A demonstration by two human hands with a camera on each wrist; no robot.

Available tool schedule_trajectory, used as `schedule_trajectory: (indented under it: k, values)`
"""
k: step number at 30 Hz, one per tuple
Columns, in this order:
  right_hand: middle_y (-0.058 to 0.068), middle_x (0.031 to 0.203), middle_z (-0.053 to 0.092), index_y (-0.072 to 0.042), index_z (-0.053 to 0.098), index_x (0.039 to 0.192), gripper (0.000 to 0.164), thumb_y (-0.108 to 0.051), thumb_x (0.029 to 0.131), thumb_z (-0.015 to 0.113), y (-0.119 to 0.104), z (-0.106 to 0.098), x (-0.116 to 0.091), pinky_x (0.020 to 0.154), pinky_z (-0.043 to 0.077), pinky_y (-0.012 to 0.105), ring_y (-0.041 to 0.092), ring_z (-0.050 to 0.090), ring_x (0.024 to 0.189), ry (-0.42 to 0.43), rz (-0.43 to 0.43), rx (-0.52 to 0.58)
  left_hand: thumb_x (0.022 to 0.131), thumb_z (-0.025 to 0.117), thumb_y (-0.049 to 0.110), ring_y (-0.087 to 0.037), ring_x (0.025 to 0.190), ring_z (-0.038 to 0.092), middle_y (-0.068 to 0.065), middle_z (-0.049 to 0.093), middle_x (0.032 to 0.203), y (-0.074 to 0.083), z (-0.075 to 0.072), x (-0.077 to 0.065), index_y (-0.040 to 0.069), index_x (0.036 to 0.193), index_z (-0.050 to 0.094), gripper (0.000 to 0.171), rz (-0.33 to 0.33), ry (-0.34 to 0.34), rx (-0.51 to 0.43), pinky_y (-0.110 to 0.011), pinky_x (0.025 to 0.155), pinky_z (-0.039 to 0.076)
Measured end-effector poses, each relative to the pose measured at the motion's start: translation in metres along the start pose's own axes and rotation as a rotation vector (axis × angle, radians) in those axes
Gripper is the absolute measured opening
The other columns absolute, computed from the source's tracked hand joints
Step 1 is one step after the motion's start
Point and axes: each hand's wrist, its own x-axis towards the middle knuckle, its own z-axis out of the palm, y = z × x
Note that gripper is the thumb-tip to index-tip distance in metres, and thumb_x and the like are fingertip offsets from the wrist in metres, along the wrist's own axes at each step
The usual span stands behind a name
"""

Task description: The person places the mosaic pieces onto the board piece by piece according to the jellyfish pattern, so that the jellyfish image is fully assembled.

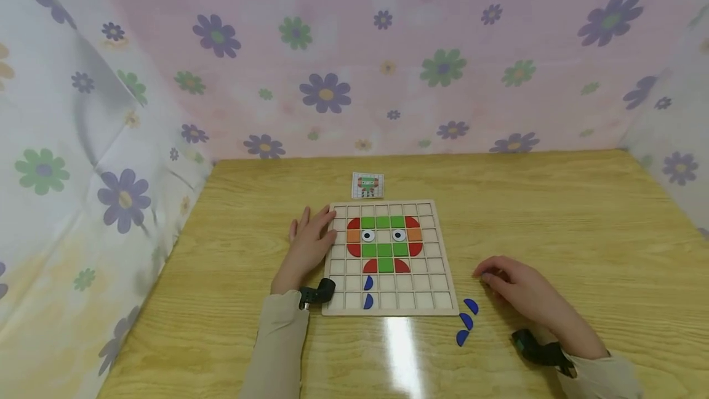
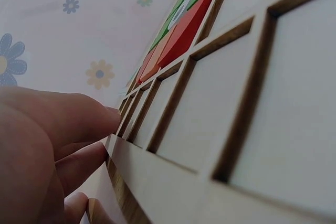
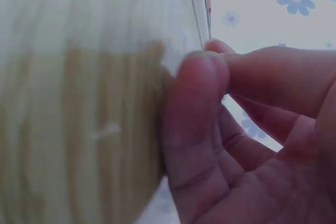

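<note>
A square wooden grid board (image 1: 390, 312) holds a figure of green squares (image 1: 383, 250), red rounded pieces (image 1: 353, 250), orange squares (image 1: 414, 235) and two eye pieces (image 1: 399, 236). Two blue half-circles (image 1: 368, 302) sit in the cells below it. My left hand (image 1: 307, 248) rests at the board's left edge, fingertips (image 2: 113, 116) on the rim. To the right of the board, my right hand (image 1: 523, 288) pinches a blue half-circle (image 1: 484, 274) low over the table, mostly hidden between thumb and forefinger.
Three loose blue half-circles (image 1: 466, 321) lie on the wooden table (image 1: 249, 202) by the board's lower right corner. A small picture card (image 1: 368, 185) showing a similar figure lies behind the board. Flower-patterned cloth (image 1: 365, 48) hangs at the back and sides.
</note>
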Motion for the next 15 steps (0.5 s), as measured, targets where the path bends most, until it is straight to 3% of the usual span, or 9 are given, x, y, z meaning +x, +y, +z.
schedule_trajectory:
  k: [5, 15]
  values:
    - [0.001, 0.074, 0.056, -0.013, 0.059, 0.101, 0.017, -0.023, 0.091, 0.052, 0.0011, 0.0029, 0.0040, 0.052, 0.043, 0.026, 0.013, 0.051, 0.061, -0.013, 0.023, 0.039, 0.091, 0.046, 0.026, -0.028, 0.135, 0.001, 0.005, 0.027, 0.144, -0.0002, -0.0011, -0.0009, 0.019, 0.135, 0.042, 0.044, -0.001, -0.001, -0.006, -0.048, 0.101, -0.009]
    - [0.001, 0.077, 0.058, -0.012, 0.060, 0.100, 0.016, -0.021, 0.090, 0.053, 0.0001, -0.0003, 0.0097, 0.055, 0.045, 0.027, 0.014, 0.053, 0.062, -0.070, 0.027, 0.058, 0.092, 0.044, 0.023, -0.028, 0.135, 0.002, 0.004, 0.028, 0.144, -0.0004, 0.0005, -0.0009, 0.019, 0.134, 0.042, 0.042, 0.012, 0.012, 0.005, -0.049, 0.102, -0.008]
